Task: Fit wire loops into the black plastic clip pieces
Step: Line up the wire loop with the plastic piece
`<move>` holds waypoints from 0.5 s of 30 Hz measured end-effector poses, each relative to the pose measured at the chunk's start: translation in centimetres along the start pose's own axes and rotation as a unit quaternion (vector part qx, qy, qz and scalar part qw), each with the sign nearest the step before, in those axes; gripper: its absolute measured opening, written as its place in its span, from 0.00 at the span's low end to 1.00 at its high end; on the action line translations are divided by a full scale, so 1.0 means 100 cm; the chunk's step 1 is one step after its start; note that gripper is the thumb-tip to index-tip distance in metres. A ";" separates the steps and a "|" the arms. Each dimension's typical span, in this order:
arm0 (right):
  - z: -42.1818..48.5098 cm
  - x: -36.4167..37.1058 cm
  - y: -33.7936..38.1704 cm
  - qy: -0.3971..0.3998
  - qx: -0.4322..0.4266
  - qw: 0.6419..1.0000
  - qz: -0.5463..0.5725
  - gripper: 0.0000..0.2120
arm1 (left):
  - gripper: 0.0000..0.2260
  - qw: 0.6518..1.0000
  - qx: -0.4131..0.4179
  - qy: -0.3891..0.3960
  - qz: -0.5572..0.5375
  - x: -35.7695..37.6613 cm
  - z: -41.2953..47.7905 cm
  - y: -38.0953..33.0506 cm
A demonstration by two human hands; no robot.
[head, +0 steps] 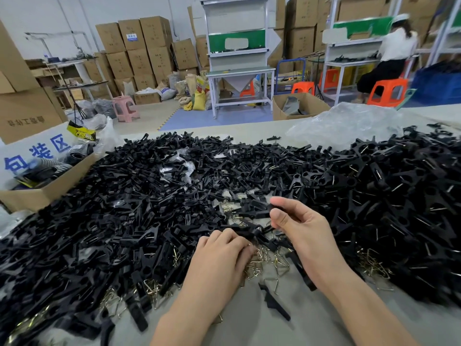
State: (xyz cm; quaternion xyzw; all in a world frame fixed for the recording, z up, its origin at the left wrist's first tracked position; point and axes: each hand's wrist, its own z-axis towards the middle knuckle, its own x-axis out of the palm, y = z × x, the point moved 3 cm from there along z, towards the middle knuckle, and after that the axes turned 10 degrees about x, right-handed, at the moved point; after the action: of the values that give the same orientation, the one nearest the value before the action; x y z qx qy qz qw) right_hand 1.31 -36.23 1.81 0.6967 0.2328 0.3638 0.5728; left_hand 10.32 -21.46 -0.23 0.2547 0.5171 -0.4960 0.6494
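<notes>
Right hand (296, 228) pinches a matte black clip piece (263, 214) between thumb and forefinger above the heap. Left hand (219, 253) curls, knuckles up, over triangular brassy wire loops (259, 267) on the grey table (249, 323); its grasp cannot be told.

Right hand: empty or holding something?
Holding: the right hand pinches a black clip between thumb and forefinger.

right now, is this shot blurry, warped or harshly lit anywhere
Head view: the right hand pinching a black plastic clip piece and the left hand look sharp; the heap of clip pieces smears toward the edges; the white metal workbench leans from wide-angle distortion; light is soft.
</notes>
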 end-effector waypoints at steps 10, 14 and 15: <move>-0.001 0.000 0.000 0.047 0.012 0.998 -0.036 0.15 | 0.08 0.956 -0.111 -0.135 -0.238 -0.009 -0.001 0.006; 0.000 0.000 -0.002 0.056 0.006 0.996 -0.075 0.18 | 0.06 0.917 -0.127 -0.189 -0.328 -0.014 -0.001 0.007; 0.000 0.001 -0.002 0.060 0.004 0.995 -0.078 0.18 | 0.06 0.904 -0.137 -0.200 -0.352 -0.016 -0.001 0.008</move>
State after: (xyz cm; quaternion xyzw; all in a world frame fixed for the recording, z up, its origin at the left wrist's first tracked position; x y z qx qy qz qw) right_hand 1.39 -36.12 1.61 0.6558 0.3218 0.3580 0.5816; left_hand 11.07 -20.49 1.05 -0.1402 0.4951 -0.6568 0.5512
